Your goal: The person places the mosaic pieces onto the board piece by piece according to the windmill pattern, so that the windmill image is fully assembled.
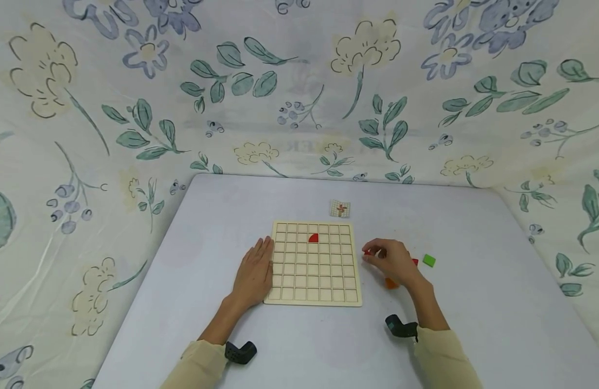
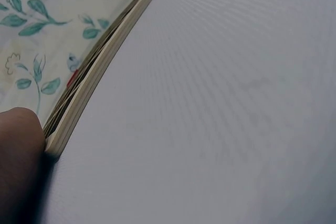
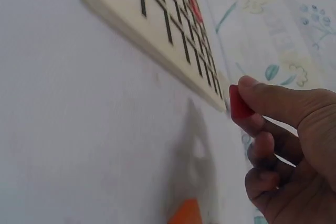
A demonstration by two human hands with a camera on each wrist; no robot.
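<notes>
A pale wooden grid board (image 1: 313, 304) lies on the white table, with one red quarter-round piece (image 1: 313, 237) in a cell near its far side. My left hand (image 1: 253, 275) rests flat along the board's left edge, fingers straight. To the right of the board, my right hand (image 1: 391, 262) pinches a small red piece (image 3: 240, 103) between thumb and index finger, raised above the table in the right wrist view. Beneath and beside that hand lie an orange piece (image 1: 391, 283), another red piece (image 1: 415, 262) partly hidden by the hand, and a green square piece (image 1: 429, 260).
Beyond the board's far edge lies a small paper card (image 1: 340, 209) with a grid and a red-and-brown pattern. A flower-printed cloth (image 1: 299, 92) hangs behind the table (image 1: 299, 346). Dark wrist devices (image 1: 241, 353) sit by both sleeves.
</notes>
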